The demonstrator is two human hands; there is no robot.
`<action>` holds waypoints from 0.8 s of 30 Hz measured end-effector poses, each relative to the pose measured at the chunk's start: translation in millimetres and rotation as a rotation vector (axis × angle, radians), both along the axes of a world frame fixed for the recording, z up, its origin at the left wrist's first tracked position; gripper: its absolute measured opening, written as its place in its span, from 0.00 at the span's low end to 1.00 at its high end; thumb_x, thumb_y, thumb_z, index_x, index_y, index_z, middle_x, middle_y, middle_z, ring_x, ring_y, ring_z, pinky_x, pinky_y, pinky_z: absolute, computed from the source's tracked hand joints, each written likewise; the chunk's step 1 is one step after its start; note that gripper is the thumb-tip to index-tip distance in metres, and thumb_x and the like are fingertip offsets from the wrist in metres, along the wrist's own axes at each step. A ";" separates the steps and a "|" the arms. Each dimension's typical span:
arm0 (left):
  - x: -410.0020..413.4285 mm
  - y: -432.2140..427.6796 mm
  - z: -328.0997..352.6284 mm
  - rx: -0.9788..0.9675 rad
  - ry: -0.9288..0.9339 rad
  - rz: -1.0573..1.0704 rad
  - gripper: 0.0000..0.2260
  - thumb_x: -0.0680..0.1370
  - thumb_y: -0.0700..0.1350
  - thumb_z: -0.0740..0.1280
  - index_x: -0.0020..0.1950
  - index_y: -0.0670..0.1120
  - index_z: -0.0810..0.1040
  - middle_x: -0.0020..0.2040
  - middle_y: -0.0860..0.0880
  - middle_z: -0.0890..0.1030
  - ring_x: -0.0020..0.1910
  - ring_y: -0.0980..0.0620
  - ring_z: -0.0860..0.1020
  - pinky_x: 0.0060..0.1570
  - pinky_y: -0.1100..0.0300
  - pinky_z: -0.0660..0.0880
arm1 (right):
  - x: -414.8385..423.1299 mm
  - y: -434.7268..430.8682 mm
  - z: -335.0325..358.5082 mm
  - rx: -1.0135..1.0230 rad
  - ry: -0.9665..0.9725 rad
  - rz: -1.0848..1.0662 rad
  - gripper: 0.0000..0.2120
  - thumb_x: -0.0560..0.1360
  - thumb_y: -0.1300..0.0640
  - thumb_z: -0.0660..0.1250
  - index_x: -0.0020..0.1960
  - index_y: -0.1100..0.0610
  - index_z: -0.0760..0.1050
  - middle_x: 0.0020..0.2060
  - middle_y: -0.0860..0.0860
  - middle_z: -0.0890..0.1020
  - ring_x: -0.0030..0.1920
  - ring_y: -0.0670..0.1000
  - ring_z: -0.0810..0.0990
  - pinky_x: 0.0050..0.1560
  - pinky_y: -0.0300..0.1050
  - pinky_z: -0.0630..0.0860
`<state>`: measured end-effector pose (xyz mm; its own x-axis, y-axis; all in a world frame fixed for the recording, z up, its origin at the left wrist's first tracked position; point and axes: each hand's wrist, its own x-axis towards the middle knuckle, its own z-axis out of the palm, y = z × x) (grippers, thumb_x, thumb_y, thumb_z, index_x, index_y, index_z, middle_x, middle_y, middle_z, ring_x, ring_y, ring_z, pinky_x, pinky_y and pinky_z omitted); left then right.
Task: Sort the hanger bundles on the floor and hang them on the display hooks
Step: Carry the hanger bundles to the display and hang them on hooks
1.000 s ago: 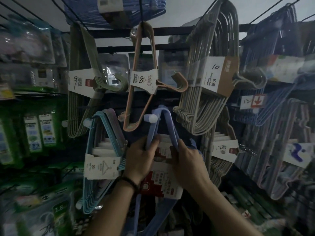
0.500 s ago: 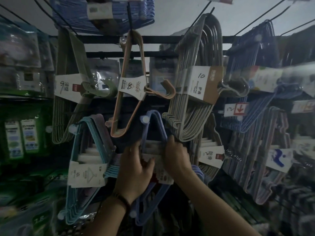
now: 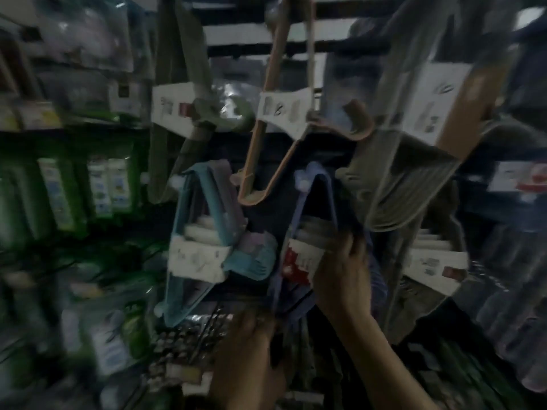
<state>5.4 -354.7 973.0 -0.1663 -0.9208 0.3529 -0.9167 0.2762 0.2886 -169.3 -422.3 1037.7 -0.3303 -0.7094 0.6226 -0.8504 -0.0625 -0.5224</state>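
Down drops the left hand (image 3: pixel 247 349), too blurry to tell; the right hand (image 3: pixel 340 275) grips the purple bundle (image 3: pixel 297 255), likely stiff and light, by its side.

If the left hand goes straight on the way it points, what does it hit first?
Likely the hooked ends of the teal bundle just above the left hand, left of the purple bundle the right hand grips. Blur hides depth.

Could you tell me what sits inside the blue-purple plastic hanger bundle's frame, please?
Pale stacked bars and a red-and-white paper label; the right hand grips the blue-purple plastic hanger bundle and hides the label's right side.
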 end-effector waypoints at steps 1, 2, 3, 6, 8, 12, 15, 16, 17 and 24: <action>11.1 5.6 -14.7 0.003 0.011 0.021 0.30 0.67 0.62 0.65 0.68 0.57 0.79 0.68 0.50 0.74 0.66 0.44 0.77 0.62 0.51 0.78 | 7.5 8.0 -11.4 -0.086 0.021 0.006 0.31 0.77 0.56 0.63 0.79 0.61 0.60 0.74 0.64 0.68 0.72 0.67 0.69 0.65 0.64 0.74; 24.8 12.4 -33.7 -0.007 0.037 0.029 0.30 0.64 0.60 0.66 0.65 0.56 0.82 0.65 0.49 0.78 0.62 0.43 0.80 0.57 0.51 0.80 | 16.7 17.7 -23.2 -0.182 0.035 0.041 0.29 0.78 0.52 0.64 0.75 0.62 0.66 0.71 0.64 0.70 0.72 0.68 0.69 0.68 0.64 0.71; 39.9 21.1 -53.4 0.004 0.054 0.066 0.29 0.63 0.58 0.66 0.63 0.55 0.83 0.63 0.50 0.81 0.58 0.43 0.81 0.54 0.53 0.81 | 29.6 29.3 -34.4 -0.252 0.032 0.101 0.25 0.78 0.50 0.63 0.71 0.63 0.71 0.68 0.64 0.74 0.71 0.68 0.70 0.69 0.64 0.69; 85.6 71.4 -103.7 0.267 -0.016 0.251 0.23 0.70 0.58 0.64 0.64 0.57 0.81 0.63 0.53 0.81 0.57 0.45 0.81 0.54 0.55 0.80 | 76.4 60.8 -84.2 -0.223 0.070 0.428 0.16 0.76 0.55 0.66 0.60 0.62 0.78 0.57 0.62 0.80 0.61 0.66 0.76 0.65 0.60 0.71; 116.1 124.2 -135.0 0.472 -0.021 0.346 0.19 0.78 0.58 0.59 0.66 0.54 0.76 0.66 0.51 0.76 0.63 0.45 0.76 0.62 0.52 0.74 | 115.2 82.8 -128.3 0.012 0.157 0.682 0.11 0.76 0.56 0.66 0.56 0.58 0.78 0.50 0.58 0.80 0.52 0.64 0.78 0.54 0.58 0.76; 166.8 254.5 -183.1 0.595 0.092 0.578 0.14 0.83 0.60 0.57 0.64 0.57 0.74 0.63 0.53 0.75 0.61 0.47 0.75 0.61 0.50 0.73 | 200.0 152.3 -202.2 0.582 0.502 1.083 0.15 0.81 0.44 0.57 0.61 0.50 0.75 0.54 0.54 0.80 0.51 0.57 0.81 0.48 0.52 0.80; 195.7 369.2 -224.3 0.655 0.203 0.808 0.14 0.82 0.60 0.59 0.64 0.58 0.74 0.61 0.55 0.77 0.59 0.50 0.76 0.59 0.53 0.74 | 256.3 230.9 -252.0 0.689 0.703 1.333 0.12 0.82 0.46 0.60 0.60 0.51 0.76 0.54 0.53 0.81 0.53 0.57 0.81 0.48 0.49 0.76; 204.8 409.9 -238.1 0.683 0.255 0.879 0.14 0.82 0.61 0.59 0.64 0.58 0.74 0.60 0.55 0.78 0.59 0.50 0.77 0.59 0.53 0.74 | 272.9 259.6 -267.5 0.726 0.750 1.393 0.11 0.83 0.47 0.61 0.59 0.52 0.76 0.54 0.53 0.80 0.54 0.57 0.81 0.48 0.48 0.75; 213.0 450.2 -251.4 0.713 0.312 0.947 0.14 0.82 0.61 0.59 0.64 0.58 0.74 0.60 0.55 0.78 0.59 0.50 0.78 0.59 0.53 0.75 | 289.8 288.8 -281.3 0.752 0.796 1.441 0.11 0.83 0.47 0.62 0.60 0.51 0.75 0.55 0.51 0.80 0.55 0.55 0.81 0.50 0.48 0.76; 246.7 730.4 -338.5 0.899 0.640 1.303 0.17 0.79 0.63 0.60 0.60 0.56 0.77 0.58 0.53 0.82 0.59 0.50 0.80 0.58 0.54 0.77 | 407.1 505.1 -371.6 1.008 1.099 1.655 0.17 0.84 0.43 0.58 0.68 0.49 0.74 0.62 0.49 0.78 0.54 0.49 0.79 0.55 0.45 0.78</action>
